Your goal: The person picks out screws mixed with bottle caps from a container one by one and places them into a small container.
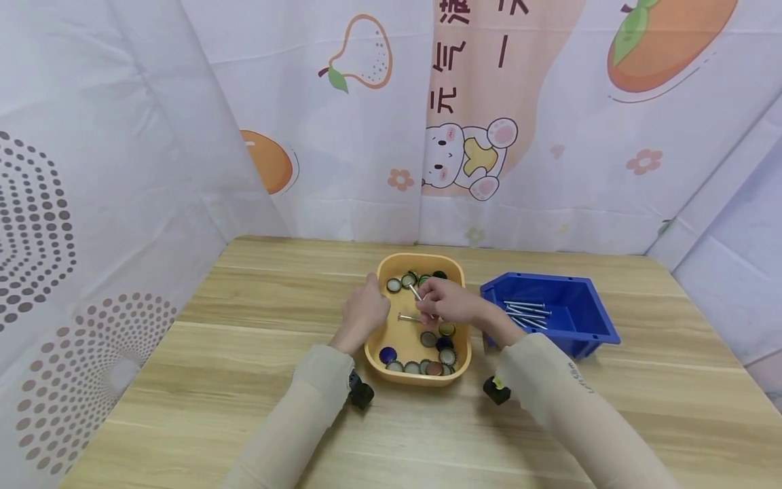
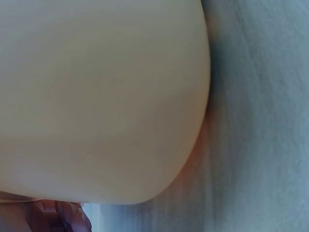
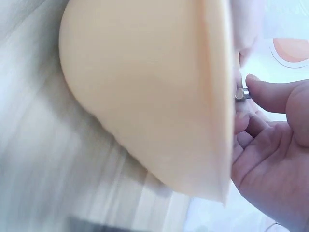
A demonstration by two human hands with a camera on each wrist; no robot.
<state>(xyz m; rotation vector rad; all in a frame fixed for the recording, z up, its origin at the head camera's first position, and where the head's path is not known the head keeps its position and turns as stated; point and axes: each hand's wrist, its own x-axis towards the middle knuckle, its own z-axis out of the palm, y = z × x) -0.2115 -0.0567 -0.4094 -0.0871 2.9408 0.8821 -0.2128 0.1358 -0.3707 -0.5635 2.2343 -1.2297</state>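
A yellow plastic basin (image 1: 417, 382) stands in the middle of the table, with several bottle caps (image 1: 429, 339) in it. My left hand (image 1: 366, 307) grips the basin's left rim; in the left wrist view the basin's wall covers most of that hand. Over the inside of the basin, my right hand (image 1: 451, 301) pinches a silver metal bolt (image 1: 415, 292) between thumb and fingers. The bolt's round end (image 3: 243, 94) shows at the thumb tip in the right wrist view. Another bolt (image 1: 408, 318) lies on the basin floor, partly hidden by the right hand.
A blue plastic bin (image 1: 568, 319) stands to the right of the basin, with several bolts (image 1: 527, 311) lying in it. A printed white curtain (image 1: 342, 176) hangs behind the wooden table (image 1: 256, 326).
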